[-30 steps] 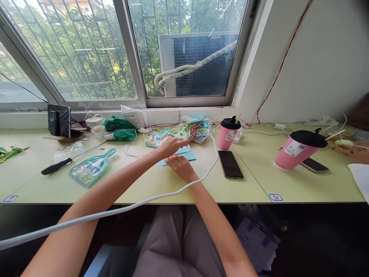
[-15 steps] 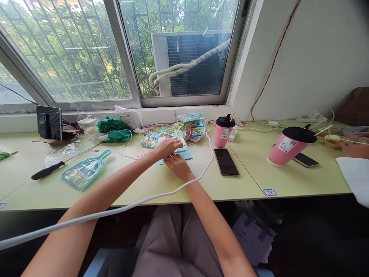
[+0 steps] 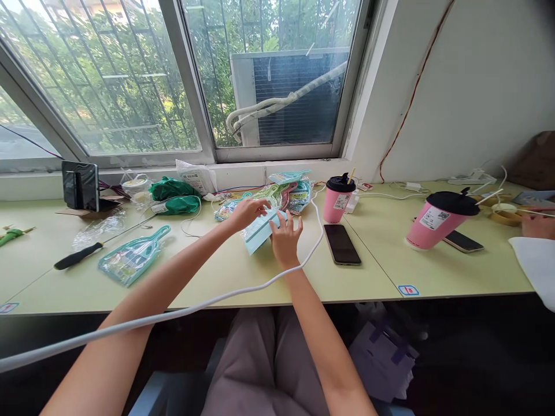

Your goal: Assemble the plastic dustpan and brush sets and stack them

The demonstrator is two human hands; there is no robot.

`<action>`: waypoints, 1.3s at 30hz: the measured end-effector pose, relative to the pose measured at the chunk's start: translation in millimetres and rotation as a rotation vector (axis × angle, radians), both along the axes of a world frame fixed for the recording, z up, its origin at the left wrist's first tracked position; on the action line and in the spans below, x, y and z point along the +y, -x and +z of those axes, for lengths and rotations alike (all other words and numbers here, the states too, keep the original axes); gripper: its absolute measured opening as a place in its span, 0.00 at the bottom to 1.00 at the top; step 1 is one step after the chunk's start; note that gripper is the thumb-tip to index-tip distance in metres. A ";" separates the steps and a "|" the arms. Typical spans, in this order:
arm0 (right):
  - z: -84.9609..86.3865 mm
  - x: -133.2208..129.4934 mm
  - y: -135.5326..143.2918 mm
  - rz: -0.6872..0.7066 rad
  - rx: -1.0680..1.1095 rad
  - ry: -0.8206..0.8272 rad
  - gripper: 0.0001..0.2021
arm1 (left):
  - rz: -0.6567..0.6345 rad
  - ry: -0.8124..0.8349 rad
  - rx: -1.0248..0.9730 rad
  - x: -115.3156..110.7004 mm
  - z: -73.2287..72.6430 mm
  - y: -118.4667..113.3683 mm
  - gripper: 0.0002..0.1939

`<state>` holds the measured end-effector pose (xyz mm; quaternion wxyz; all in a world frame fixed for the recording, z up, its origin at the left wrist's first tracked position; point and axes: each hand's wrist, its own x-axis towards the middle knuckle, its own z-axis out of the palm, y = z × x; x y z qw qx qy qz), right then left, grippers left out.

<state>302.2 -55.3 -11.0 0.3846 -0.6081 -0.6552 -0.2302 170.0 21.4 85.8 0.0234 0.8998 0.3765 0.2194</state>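
Observation:
A folded sheet of light blue paper [image 3: 257, 232] is tilted up off the table between my hands, a crease running along it. My left hand [image 3: 248, 215] grips its upper left part, fingers bent over the far edge. My right hand [image 3: 285, 238] holds the right side near the thumb and index finger, while the other fingers spread upward. Just behind my hands lies a pile of small plastic-wrapped dustpan sets [image 3: 299, 195] in blue, green and red. Another wrapped light blue dustpan [image 3: 132, 257] lies to the left of my arms.
A white cable [image 3: 243, 287] crosses in front of my forearms. To the right are a pink cup [image 3: 337, 202], a phone [image 3: 342, 244] and a second pink cup [image 3: 437, 222]. A black-handled rod [image 3: 78, 256] and green bundles [image 3: 176, 196] lie left. Another person's hand [image 3: 537, 224] is far right.
The blue paper has been raised from lying low on the table to a tilted position. My right hand has moved right and up, its fingers now spread; my hands are farther apart.

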 end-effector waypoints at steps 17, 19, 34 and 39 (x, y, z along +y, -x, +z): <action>-16.9 9.9 -7.0 0.104 0.227 0.363 0.32 | -0.032 -0.312 0.297 -7.5 -51.7 7.5 0.15; -14.6 12.9 -13.6 0.166 0.327 0.385 0.29 | 0.008 -0.328 0.281 -18.0 -59.1 16.2 0.20; 3.0 55.5 -36.9 0.148 0.656 0.452 0.11 | 0.207 -0.346 0.060 -23.8 -101.5 29.6 0.15; -1.8 69.0 -43.2 0.475 0.886 0.607 0.16 | 0.184 -0.316 0.070 -20.8 -101.9 31.9 0.15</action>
